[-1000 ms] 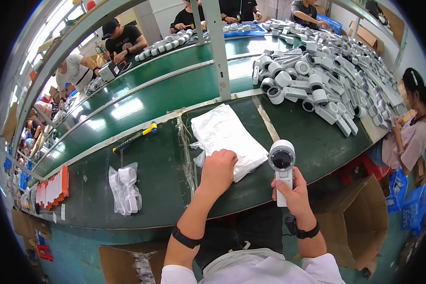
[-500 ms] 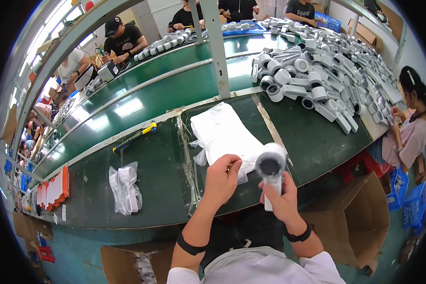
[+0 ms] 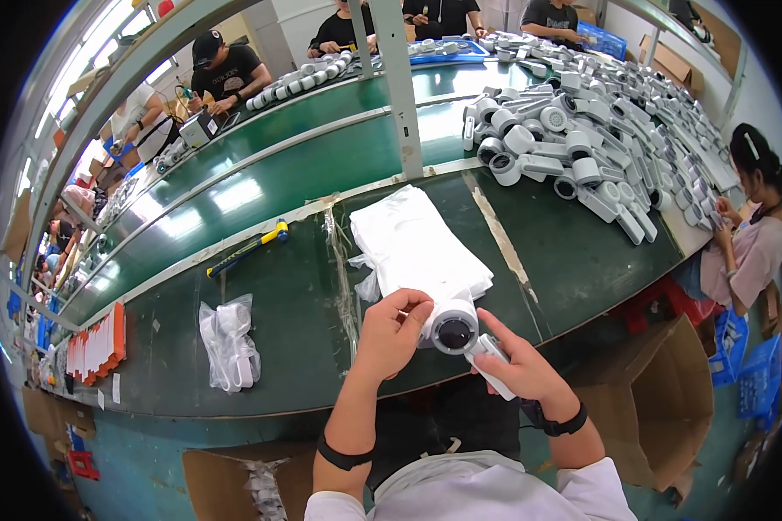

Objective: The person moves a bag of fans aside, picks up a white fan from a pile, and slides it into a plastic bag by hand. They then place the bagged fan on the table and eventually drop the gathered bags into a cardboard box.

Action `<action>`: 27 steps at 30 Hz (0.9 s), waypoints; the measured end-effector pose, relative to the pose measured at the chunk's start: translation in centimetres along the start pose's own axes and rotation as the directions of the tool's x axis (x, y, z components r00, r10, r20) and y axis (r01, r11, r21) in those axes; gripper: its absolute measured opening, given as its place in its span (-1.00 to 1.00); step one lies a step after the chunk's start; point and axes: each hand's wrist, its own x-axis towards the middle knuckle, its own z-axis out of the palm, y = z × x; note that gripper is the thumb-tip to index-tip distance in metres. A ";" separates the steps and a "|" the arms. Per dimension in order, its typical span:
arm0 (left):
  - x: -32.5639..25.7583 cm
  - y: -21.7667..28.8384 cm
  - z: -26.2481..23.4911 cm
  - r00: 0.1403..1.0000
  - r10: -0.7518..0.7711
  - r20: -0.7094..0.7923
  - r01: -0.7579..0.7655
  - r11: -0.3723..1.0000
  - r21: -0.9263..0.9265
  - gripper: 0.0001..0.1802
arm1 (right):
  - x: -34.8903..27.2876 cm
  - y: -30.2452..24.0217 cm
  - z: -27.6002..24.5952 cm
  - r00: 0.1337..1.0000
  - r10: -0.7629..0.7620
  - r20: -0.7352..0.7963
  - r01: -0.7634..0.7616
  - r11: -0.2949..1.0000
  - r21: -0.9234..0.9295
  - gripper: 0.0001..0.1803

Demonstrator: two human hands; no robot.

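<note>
A white hair dryer (image 3: 457,334) with a dark round nozzle end sits just above the near edge of a dark green workbench (image 3: 565,260), held between both of a worker's hands. The left hand (image 3: 391,330) has its fingers curled nearly closed, fingertips pinching the barrel's left side beside the corner of a stack of white plastic bags (image 3: 413,243). The right hand (image 3: 517,365) wraps loosely around the dryer's handle, thumb reaching up toward the barrel; both wrists wear dark bands.

Left to right along the bench: a row of orange-and-white cards (image 3: 96,347) stands at the far left edge; a clear bag of white parts (image 3: 228,343) lies flat; a yellow-and-blue hand tool (image 3: 248,249) rests near the bench's far edge; then the white bags, touching the dryer. At the right, well apart, a large heap of white hair dryers (image 3: 582,130) covers the bench.

Behind runs a glossy green conveyor belt (image 3: 261,182), split by a grey upright post (image 3: 401,87). Other workers in dark shirts sit along its far side; another person in a pale top stands at the right end. Open cardboard boxes (image 3: 660,408) sit below the bench's near edge, and blue crates (image 3: 760,373) stand at the far right.
</note>
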 end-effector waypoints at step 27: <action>-5.1 -0.3 5.5 0.786 0.497 0.368 -0.578 0.803 0.148 -0.84 | 3.3 2.7 2.4 0.840 -0.255 -0.478 0.287 0.958 -0.007 -0.36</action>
